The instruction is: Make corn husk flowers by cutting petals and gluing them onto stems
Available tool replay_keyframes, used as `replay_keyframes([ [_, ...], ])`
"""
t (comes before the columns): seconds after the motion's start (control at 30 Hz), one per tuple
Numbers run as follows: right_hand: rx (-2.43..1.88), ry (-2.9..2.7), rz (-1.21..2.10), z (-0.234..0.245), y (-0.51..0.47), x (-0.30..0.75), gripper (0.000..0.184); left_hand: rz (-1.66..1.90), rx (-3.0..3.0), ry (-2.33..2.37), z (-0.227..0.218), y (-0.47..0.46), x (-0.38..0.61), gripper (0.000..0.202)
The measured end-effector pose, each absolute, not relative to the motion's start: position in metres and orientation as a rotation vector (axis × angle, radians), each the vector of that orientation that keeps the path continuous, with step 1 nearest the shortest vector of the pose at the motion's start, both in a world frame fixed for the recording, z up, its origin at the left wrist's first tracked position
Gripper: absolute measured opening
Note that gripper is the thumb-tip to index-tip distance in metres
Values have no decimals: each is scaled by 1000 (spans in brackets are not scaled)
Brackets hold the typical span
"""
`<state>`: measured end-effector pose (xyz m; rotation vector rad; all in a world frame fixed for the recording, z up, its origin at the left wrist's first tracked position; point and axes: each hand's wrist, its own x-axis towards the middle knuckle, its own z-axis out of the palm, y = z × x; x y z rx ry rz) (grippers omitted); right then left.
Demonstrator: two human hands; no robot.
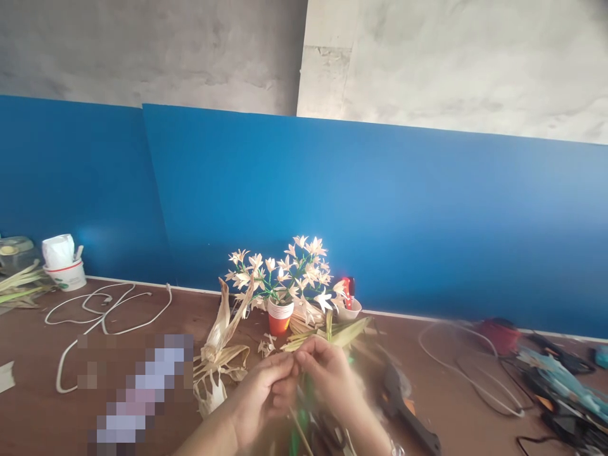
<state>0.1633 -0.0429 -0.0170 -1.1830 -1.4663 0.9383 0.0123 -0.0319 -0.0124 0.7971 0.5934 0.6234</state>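
My left hand (266,389) and my right hand (327,370) meet above the front of the table, fingers closed and fingertips pinched together. What they pinch is too small and hidden to name. Beneath them lie blurred green strips or stems (297,434). Just beyond my fingers, pale star-shaped flowers (308,272) on green stems stand in an orange and white paper cup (280,320). Dry corn husks (221,326) lie to the left of the cup, and greener husk leaves (351,330) lie behind my right hand. A black glue gun (408,411) rests right of my right wrist.
A white cable (102,320) loops across the brown table (133,316) at left, near a white tub (66,275). At right are another cable (498,386), a red object (498,335) and a dark, teal heap (565,386). A blue panel (380,209) borders the back.
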Motion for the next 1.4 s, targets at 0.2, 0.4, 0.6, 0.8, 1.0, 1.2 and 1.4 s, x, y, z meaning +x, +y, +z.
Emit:
replay_keyframes([
  [0.2,-1277,-1703,462,-23,-45,158,22,756,1043,736,-17,-32,13,49],
  [0.4,-1278,-1815,421,-24,-44,159,29,795,1197,781,-11,-36,11,52],
  [0.6,-1389,-1640,605,-26,-43,163,38,796,1295,736,-7,-37,12,47],
  [0.8,-1324,-1627,776,-20,-44,167,43,777,1487,789,-7,-35,7,35],
  [1.0,-1414,-1732,654,-22,-44,167,38,826,1779,978,0,-38,4,25],
  [1.2,-1496,-1735,518,-28,-43,163,43,837,1637,1009,-13,-35,12,25],
  [1.4,-1241,-1525,840,-25,-39,169,25,948,1365,943,-7,-35,12,33],
])
